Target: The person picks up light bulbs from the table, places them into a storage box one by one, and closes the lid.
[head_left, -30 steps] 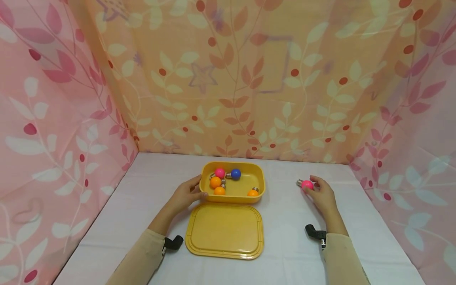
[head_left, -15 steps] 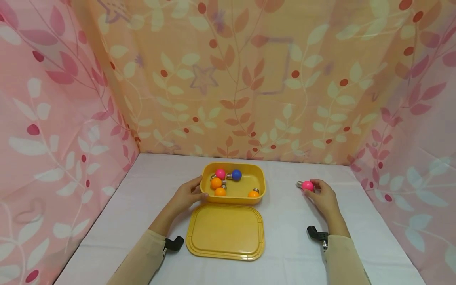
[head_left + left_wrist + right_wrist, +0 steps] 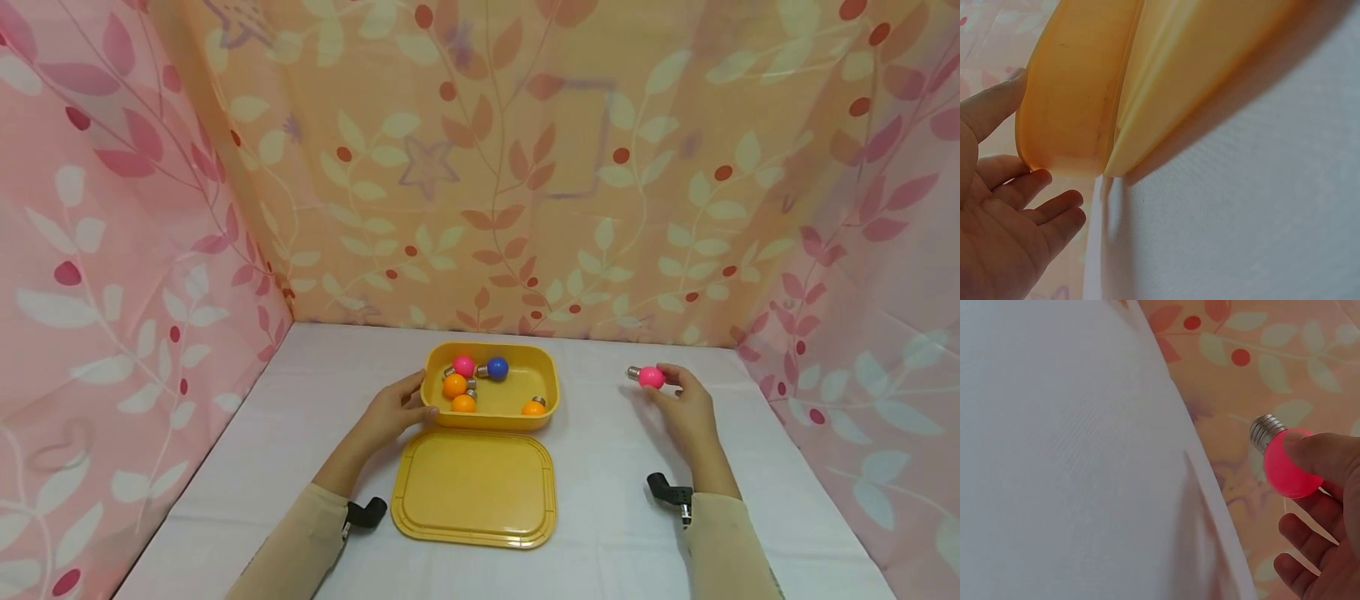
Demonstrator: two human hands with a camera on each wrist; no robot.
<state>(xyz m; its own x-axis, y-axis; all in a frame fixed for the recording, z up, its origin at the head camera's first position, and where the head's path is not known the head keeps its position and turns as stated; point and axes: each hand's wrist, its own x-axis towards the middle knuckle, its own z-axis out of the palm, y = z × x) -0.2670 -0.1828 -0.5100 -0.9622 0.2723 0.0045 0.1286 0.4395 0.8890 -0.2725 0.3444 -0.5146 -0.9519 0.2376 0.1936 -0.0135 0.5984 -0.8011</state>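
Observation:
In the head view, a pink light bulb point(image 3: 651, 377) with a metal screw base is pinched by my right hand point(image 3: 687, 408) above the right part of the table. The right wrist view shows the thumb point(image 3: 1329, 453) across the bulb's round end, its base pointing away. My left hand point(image 3: 392, 410) holds the left end of a yellow plastic box point(image 3: 495, 422), thumb at the front corner and fingers at the side. Inside the box lie a pink bulb point(image 3: 464, 366), a blue bulb point(image 3: 497, 368) and several orange bulbs point(image 3: 454, 386).
A yellow lid point(image 3: 474, 492) lies flat on the white-covered table point(image 3: 600, 517), just in front of the box. Floral cloth point(image 3: 495, 167) hangs behind the table and along both sides. Each wrist carries a small black camera mount point(image 3: 367, 512).
The right hand has drawn slightly to the right and then raised the pink bulb, whose shadow now falls apart from it. My left hand and the box have stayed put.

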